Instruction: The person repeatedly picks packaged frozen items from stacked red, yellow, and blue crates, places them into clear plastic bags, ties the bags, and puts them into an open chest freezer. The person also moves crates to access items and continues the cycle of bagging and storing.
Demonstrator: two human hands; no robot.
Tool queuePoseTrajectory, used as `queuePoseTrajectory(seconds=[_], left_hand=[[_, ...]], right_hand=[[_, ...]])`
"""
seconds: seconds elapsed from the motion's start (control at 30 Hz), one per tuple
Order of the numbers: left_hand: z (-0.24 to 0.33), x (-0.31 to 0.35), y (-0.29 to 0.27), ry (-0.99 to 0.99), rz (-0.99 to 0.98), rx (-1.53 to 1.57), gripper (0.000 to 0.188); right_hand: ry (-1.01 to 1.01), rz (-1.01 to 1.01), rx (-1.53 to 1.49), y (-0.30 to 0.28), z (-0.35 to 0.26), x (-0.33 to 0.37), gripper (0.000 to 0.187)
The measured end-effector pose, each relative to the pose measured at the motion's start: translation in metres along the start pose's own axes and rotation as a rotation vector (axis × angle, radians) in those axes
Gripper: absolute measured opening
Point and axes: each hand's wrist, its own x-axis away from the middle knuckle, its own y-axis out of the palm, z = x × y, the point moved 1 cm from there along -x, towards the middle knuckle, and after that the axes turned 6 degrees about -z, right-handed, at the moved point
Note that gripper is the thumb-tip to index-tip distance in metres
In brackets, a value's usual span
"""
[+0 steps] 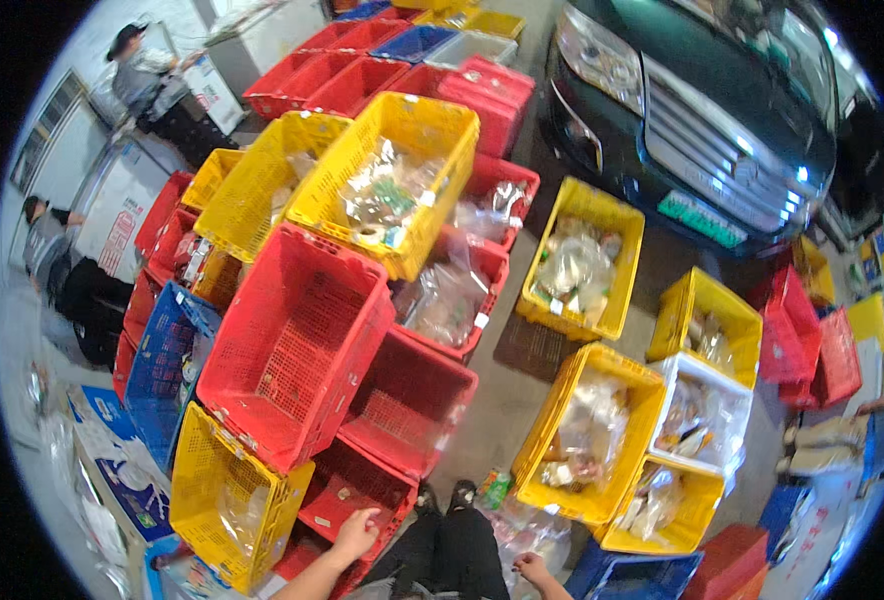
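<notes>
My left hand reaches in from the lower edge, over the rim of a low red crate. Its fingers are partly stretched and apart, with nothing in them. Lower right of my legs is my right hand, fingers loosely bent and nothing visible between them. Beside it, clear plastic bags lie on the floor, with a green packet above them. An upper red crate stands tilted on the stack to the left, with a yellow crate below it.
Yellow crates with bagged goods stand at right, beside a white crate. A dark vehicle is parked at the far right. Two people stand at far left. A blue crate sits at lower right.
</notes>
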Motion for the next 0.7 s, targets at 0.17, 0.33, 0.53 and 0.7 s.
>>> queuePoseTrajectory(seconds=[0.17, 0.33, 0.53, 0.7], left_hand=[[0.078, -0.032, -0.056, 0.174, 0.158, 0.133, 0.04], [0.165, -0.127, -0.109, 0.435, 0.374, 0.033, 0.037], [0.207, -0.238, -0.078, 0.01, 0.435, 0.504, 0.034], [0.255, -0.262, -0.023, -0.165, 0.033, 0.453, 0.033]], right_hand=[[-0.051, 0.168, 0.493, -0.029, -0.149, -0.025, 0.025], [-0.43, 0.172, 0.389, -0.041, -0.321, -0.061, 0.027], [-0.451, -0.064, -0.081, -0.036, -0.561, -0.234, 0.011], [-0.845, 0.05, 0.646, 0.012, -0.708, -0.428, 0.058]])
